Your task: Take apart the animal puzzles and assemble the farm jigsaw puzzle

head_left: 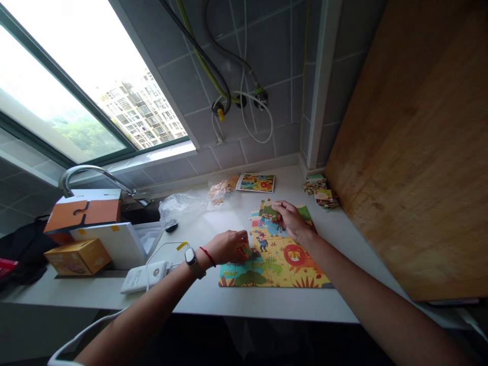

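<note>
A partly assembled jigsaw puzzle with a lion and a crocodile lies on the white counter. Over its upper part, my right hand pinches a green puzzle piece between thumb and fingers. At the puzzle's left edge, my left hand is closed, fingers bent down around a reddish piece that they partly cover. A reference picture lies behind the puzzle, near the wall. Stacks of loose pieces sit at the back right.
Crumpled clear plastic bags lie behind my left hand. A white power bank with a cable is at the front left, beside boxes and a faucet. A wooden panel bounds the right side.
</note>
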Demonstrator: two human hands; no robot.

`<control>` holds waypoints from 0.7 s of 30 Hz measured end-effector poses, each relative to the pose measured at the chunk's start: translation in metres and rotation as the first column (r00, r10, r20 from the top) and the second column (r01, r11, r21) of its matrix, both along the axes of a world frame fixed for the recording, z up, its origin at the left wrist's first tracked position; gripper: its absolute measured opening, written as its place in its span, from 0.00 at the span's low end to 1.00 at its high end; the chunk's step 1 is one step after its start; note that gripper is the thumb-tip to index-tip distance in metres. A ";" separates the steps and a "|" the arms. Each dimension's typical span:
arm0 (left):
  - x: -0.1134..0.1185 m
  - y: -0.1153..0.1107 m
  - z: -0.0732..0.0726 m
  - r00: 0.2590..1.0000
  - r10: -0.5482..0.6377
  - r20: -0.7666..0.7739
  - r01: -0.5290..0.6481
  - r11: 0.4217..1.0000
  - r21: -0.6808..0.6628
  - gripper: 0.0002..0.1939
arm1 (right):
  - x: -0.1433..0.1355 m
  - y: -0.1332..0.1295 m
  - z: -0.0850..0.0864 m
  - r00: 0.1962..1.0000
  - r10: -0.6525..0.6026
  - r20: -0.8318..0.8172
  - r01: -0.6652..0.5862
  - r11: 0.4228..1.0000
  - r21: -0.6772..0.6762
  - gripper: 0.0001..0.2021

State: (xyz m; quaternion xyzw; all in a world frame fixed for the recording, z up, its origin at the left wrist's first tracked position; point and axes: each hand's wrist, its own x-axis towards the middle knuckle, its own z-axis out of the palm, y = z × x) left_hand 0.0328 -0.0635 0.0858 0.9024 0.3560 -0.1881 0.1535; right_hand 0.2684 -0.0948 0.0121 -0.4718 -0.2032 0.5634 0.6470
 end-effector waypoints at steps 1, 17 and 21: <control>-0.001 0.000 0.001 1.000 -0.014 0.013 0.014 1.000 0.009 0.23 | 0.000 0.000 0.000 1.000 0.003 0.000 -0.003 1.000 0.002 0.12; -0.024 0.014 0.043 0.961 -0.013 0.277 0.082 0.968 -0.237 0.09 | -0.001 0.004 -0.009 0.993 0.026 0.111 -0.035 0.997 0.075 0.14; -0.027 0.000 0.047 0.983 -0.004 0.186 0.073 0.929 -0.363 0.14 | -0.003 0.006 -0.012 0.989 0.031 0.145 -0.047 0.993 0.105 0.15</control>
